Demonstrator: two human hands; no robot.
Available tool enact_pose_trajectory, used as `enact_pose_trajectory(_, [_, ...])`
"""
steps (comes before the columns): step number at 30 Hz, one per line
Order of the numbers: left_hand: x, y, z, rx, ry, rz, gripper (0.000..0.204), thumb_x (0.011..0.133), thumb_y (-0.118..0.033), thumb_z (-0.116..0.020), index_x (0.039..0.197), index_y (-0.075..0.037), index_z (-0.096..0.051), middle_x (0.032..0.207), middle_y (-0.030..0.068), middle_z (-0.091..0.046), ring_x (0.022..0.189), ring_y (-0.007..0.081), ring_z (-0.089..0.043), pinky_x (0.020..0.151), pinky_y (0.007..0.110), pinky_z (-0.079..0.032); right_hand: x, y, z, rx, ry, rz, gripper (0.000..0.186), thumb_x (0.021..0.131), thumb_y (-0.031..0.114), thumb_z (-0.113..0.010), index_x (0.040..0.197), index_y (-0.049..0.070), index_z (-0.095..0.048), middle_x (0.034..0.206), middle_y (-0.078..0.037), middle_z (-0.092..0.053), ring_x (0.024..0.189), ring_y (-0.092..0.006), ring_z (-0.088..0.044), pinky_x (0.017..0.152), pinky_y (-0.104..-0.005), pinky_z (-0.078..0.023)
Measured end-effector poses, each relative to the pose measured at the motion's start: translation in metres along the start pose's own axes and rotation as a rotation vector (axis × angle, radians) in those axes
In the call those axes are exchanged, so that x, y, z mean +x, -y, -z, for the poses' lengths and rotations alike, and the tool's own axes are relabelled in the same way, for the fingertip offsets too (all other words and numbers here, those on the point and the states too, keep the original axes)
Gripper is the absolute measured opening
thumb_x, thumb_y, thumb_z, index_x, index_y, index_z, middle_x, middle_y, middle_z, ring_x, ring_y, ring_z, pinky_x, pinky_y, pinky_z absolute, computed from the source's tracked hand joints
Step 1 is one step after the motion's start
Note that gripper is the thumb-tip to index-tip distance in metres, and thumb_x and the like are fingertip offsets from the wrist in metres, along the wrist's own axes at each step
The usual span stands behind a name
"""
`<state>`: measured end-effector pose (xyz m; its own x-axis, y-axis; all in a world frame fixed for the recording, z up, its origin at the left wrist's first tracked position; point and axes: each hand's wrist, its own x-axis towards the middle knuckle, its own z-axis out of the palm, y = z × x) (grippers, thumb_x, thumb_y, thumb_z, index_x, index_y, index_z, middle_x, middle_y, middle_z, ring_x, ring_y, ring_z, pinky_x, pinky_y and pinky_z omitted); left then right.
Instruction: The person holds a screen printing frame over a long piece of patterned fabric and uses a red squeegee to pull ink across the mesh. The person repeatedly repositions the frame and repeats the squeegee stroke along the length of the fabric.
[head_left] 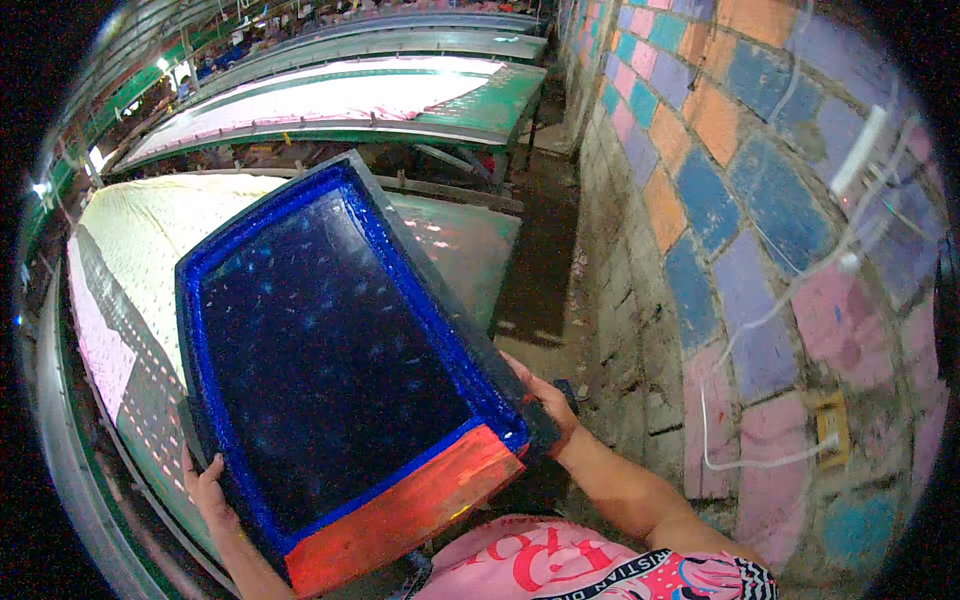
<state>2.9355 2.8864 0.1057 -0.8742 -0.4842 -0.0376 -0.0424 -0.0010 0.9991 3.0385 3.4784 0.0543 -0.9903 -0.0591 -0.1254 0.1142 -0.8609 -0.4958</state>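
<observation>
A large screen printing frame hangs tilted in front of me. It has a dark mesh, a blue-smeared inner border, a grey outer edge and an orange-red strip along the end nearest my body. My left hand grips its left edge, with the thumb on the rim and the other fingers mostly hidden. On the opposite side my right hand is closed around the right edge near the orange-red end; part of its fingers goes behind the frame.
Below the frame's far side runs a long green table with pale yellow cloth on it. Further tables stand beyond, one with white cloth. At right is a painted block wall with a white cable and an outlet.
</observation>
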Motion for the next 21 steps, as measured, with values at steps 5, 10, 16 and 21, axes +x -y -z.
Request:
enact_pose_trajectory(5, [0.035, -0.004, -0.076, 0.011, 0.026, -0.031, 0.083, 0.094, 0.012, -0.072, 0.171, -0.006, -0.049, 0.149, 0.0128, -0.069, 0.119, 0.0270, -0.071, 0.104, 0.041, -0.059, 0.080, 0.069, 0.029, -0.037, 0.093, -0.061, 0.075, 0.119, 0.038, -0.058, 0.180, 0.006, -0.028, 0.177, -0.014, -0.048, 0.157, -0.0277, -0.054, 0.132, -0.0454, -0.043])
enact_pose_trajectory(10, [0.035, -0.017, -0.198, -0.018, -0.108, -0.025, 0.082, 0.095, 0.010, -0.073, 0.171, -0.006, -0.050, 0.152, 0.0133, -0.067, 0.122, 0.0287, -0.071, 0.107, 0.042, -0.058, 0.163, 0.146, 0.090, 0.003, 0.100, -0.214, 0.081, 0.117, 0.041, -0.061, 0.181, 0.007, -0.026, 0.179, -0.011, -0.045, 0.159, -0.0260, -0.051, 0.135, -0.0438, -0.038])
enact_pose_trajectory(16, [0.044, -0.009, -0.330, 0.026, -0.164, -0.012, 0.084, 0.093, 0.011, -0.074, 0.171, -0.004, -0.049, 0.155, 0.0155, -0.066, 0.125, 0.0308, -0.070, 0.108, 0.044, -0.058, 0.293, 0.290, 0.121, -0.001, 0.173, -0.177, 0.074, 0.119, 0.040, -0.056, 0.178, 0.003, -0.030, 0.173, -0.015, -0.052, 0.156, -0.0280, -0.055, 0.131, -0.0466, -0.043])
enact_pose_trajectory(21, [0.037, -0.026, -0.473, -0.031, -0.230, -0.023, 0.085, 0.089, 0.011, -0.075, 0.170, 0.001, -0.049, 0.155, 0.0196, -0.066, 0.132, 0.0336, -0.069, 0.113, 0.044, -0.057, 0.388, 0.398, 0.163, -0.110, 0.205, -0.265, 0.076, 0.118, 0.039, -0.058, 0.180, 0.006, -0.028, 0.178, -0.011, -0.047, 0.161, -0.0278, -0.048, 0.137, -0.0460, -0.035])
